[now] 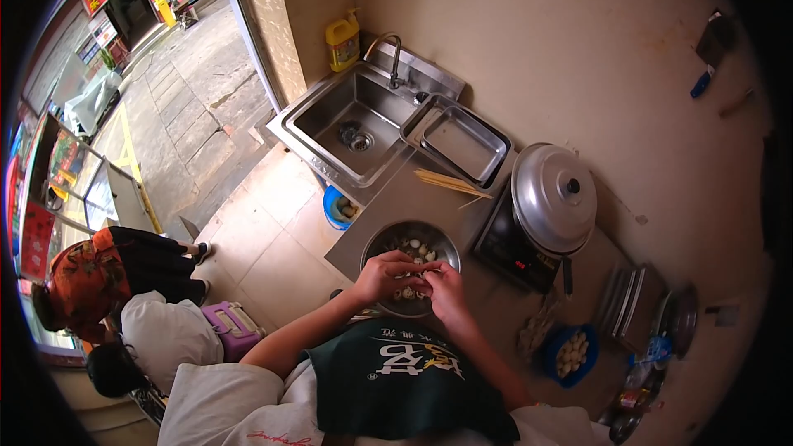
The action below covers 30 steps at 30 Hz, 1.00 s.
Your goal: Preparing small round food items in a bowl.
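Note:
A stainless steel bowl (451,240) stands at the worktop's near edge, in front of my green apron. Several quail eggs (415,244) lie in it, some speckled and some whitish. Over the bowl, my left hand (385,277) and my right hand (443,288) meet at the fingertips. Between them they pinch a small pale thing, apparently a quail egg (421,275), mostly hidden by the fingers.
An induction cooker (513,254) carries a lidded aluminium pot (554,198). Wooden skewers (452,183) lie near metal trays (466,136) beside the sink (328,130). A blue basket (551,368) of pale round items stands right. Two people (167,328) are at left.

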Tool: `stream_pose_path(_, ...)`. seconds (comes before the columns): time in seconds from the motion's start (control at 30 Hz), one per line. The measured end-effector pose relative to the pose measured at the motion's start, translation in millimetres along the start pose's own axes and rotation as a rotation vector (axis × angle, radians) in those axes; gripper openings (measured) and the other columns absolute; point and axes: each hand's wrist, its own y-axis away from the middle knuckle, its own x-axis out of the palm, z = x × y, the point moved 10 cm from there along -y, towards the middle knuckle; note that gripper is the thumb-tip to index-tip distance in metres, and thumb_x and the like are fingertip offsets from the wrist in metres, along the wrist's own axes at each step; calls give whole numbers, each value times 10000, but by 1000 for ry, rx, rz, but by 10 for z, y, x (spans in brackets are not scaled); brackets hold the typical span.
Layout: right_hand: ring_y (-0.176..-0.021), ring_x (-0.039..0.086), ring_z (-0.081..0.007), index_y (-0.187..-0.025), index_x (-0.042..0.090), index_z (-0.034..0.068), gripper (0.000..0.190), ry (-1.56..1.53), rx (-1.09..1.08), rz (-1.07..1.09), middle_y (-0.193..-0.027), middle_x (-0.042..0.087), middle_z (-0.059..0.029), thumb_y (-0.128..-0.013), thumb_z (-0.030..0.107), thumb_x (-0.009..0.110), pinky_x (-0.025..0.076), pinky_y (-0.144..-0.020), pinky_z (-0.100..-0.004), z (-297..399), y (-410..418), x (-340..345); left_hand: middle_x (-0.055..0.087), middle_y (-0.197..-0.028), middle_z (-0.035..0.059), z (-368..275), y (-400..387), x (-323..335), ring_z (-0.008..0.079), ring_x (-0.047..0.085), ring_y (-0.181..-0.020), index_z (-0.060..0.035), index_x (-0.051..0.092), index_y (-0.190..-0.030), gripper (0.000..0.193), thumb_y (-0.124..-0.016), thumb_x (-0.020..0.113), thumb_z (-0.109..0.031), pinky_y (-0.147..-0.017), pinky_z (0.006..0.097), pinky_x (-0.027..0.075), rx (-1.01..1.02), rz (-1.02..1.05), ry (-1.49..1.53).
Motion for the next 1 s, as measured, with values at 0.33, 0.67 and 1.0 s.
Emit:
stream_pose_path(0.33, -810, 690, -209, -1010, 520, 23, 132, -22, -30, 14, -961, 638, -113, -911, -62, 543, 623, -754, -368, -28, 13, 8, 659, -932, 85, -111, -24, 0, 252, 667, -812, -128, 762, -1056, 249, -816, 777, -193, -728, 344, 560, 58, -21, -50)
stream_pose_path(0.67, -828, 668, -197, -1012, 497, 29, 186, 52, -144, -70, -958, 598, -91, -886, -79, 579, 615, -737, -352, 72, 41, -34, 670, -980, 109, -256, -19, 12, 263, 691, -840, -87, 720, -1120, 281, -842, 724, -123, -738, 353, 580, 114, -19, -147)
stream_pose_path(1.0, -848, 634, -157, -1033, 538, 19, 212, 118, -158, -73, -993, 586, -66, -865, -60, 639, 594, -710, -288, 125, 74, 61, 690, -971, 123, -345, -3, 51, 273, 706, -808, -30, 694, -1047, 243, -818, 715, -108, -682, 356, 590, 211, 8, -304)
